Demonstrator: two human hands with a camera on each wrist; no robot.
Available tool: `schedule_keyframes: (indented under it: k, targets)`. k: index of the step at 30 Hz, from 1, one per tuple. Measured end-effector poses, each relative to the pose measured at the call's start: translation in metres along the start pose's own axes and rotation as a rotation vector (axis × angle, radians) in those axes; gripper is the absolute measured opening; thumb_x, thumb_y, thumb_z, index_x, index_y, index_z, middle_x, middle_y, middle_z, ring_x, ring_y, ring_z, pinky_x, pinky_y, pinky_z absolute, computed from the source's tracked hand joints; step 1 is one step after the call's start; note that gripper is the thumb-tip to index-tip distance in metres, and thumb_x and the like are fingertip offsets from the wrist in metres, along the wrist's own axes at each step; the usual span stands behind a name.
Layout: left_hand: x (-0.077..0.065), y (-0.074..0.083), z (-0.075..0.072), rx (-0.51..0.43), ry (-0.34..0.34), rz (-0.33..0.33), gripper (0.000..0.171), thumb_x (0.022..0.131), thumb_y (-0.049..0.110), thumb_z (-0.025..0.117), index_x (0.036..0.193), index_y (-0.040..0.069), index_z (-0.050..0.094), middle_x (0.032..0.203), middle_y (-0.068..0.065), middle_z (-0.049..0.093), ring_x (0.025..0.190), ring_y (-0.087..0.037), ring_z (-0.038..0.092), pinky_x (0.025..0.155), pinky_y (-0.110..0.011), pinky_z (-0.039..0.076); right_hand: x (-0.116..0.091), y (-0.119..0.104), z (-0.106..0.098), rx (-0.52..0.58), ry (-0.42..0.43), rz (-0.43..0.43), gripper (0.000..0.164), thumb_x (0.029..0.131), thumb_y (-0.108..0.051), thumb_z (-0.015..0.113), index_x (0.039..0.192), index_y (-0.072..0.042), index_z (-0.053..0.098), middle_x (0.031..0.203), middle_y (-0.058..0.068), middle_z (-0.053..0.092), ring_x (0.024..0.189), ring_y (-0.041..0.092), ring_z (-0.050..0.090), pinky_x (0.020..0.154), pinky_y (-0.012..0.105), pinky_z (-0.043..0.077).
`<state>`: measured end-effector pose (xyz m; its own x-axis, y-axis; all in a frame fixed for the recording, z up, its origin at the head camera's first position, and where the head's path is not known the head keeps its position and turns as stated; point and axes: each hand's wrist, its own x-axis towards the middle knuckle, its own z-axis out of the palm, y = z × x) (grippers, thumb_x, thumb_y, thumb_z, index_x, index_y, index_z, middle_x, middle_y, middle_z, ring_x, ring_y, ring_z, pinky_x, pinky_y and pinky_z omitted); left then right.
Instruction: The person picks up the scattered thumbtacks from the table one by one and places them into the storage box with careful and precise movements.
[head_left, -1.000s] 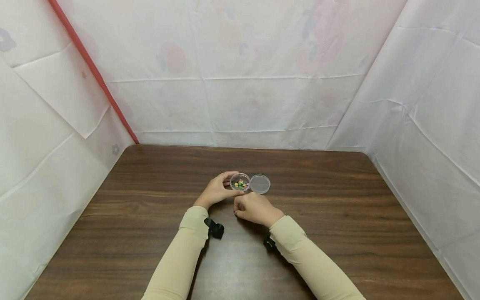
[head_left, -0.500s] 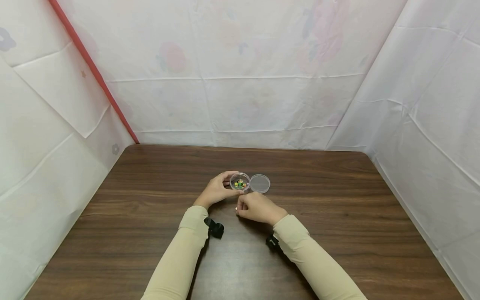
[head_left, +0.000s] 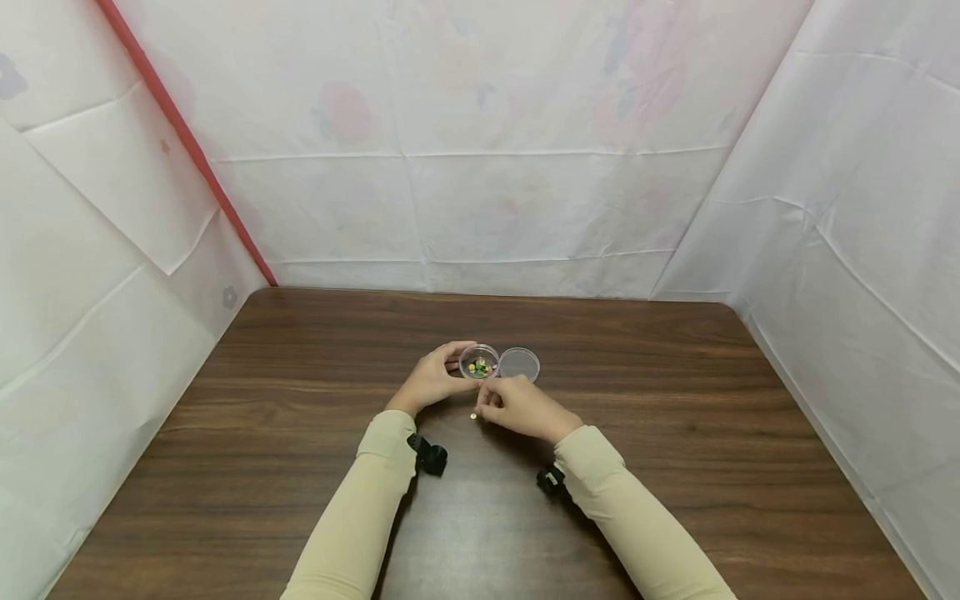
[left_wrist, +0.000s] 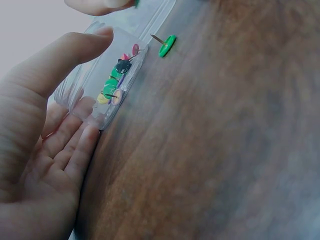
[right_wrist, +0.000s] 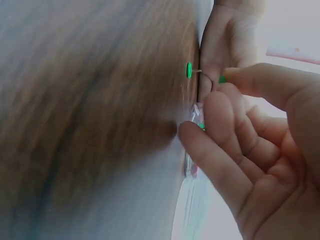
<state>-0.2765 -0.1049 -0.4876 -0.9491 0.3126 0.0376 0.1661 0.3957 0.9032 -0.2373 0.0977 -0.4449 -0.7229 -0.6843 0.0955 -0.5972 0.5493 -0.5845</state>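
My left hand (head_left: 435, 380) curls round a clear round plastic box (head_left: 478, 352), thumb at the near side and fingers round the left. Several coloured thumbtacks (left_wrist: 111, 87) lie in it: green, yellow, black and pink. One green thumbtack (left_wrist: 167, 46) sits on the table point up, in front of the box. Just right of that tack is my right hand (head_left: 523, 408). In the right wrist view, its thumb and index finger pinch a small green thumbtack (right_wrist: 222, 78), mostly hidden by the fingertips.
The round clear lid (head_left: 520, 363) lies on the table right beside the box, partly behind my right hand. The brown wood table (head_left: 330, 500) ends at white patterned cloth (head_left: 480, 208) hung at the back and sides.
My right hand has drawn back a little to the right and up, uncovering the thumbtack that stands on the table. My left hand and the box stay in place.
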Motion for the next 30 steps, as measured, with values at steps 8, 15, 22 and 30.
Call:
schedule_keyframes:
  k: [8,15,22,30]
  targets:
    - [0.0,0.001,0.0,0.018,0.001,-0.01,0.067,0.073,0.036,0.079,0.132,0.029,0.049,0.13,0.001,0.05,0.111,-0.015,0.051,0.094,-0.041,0.048,0.004,0.005,-0.007,-0.02,0.201,0.019,0.007,0.09,-0.024,0.062,0.085,-0.019,0.063,0.065,-0.01,0.057,0.053,0.002,0.049,0.047,0.021,0.045]
    - [-0.001,0.002,0.001,0.017,0.005,-0.028,0.071,0.069,0.041,0.081,0.132,0.03,0.049,0.13,0.002,0.05,0.11,-0.013,0.051,0.093,-0.04,0.049,0.013,0.007,-0.011,-0.089,0.309,0.04,0.006,0.09,-0.021,0.062,0.088,-0.017,0.066,0.06,-0.009,0.054,0.048,0.004,0.043,0.043,0.021,0.039]
    - [-0.002,0.004,0.002,0.02,0.005,-0.044,0.071,0.068,0.043,0.081,0.131,0.033,0.048,0.129,0.004,0.049,0.11,-0.014,0.05,0.093,-0.041,0.049,0.021,0.011,-0.012,-0.164,0.305,0.12,0.01,0.091,-0.026,0.062,0.092,-0.02,0.069,0.058,-0.01,0.052,0.041,0.006,0.039,0.036,0.021,0.032]
    - [-0.003,0.004,0.001,0.004,0.005,-0.041,0.073,0.066,0.047,0.081,0.13,0.035,0.048,0.126,0.005,0.05,0.109,-0.012,0.05,0.092,-0.04,0.05,0.029,0.014,-0.011,-0.238,0.294,0.193,0.01,0.091,-0.036,0.06,0.093,-0.029,0.068,0.062,-0.012,0.054,0.039,0.007,0.041,0.033,0.023,0.032]
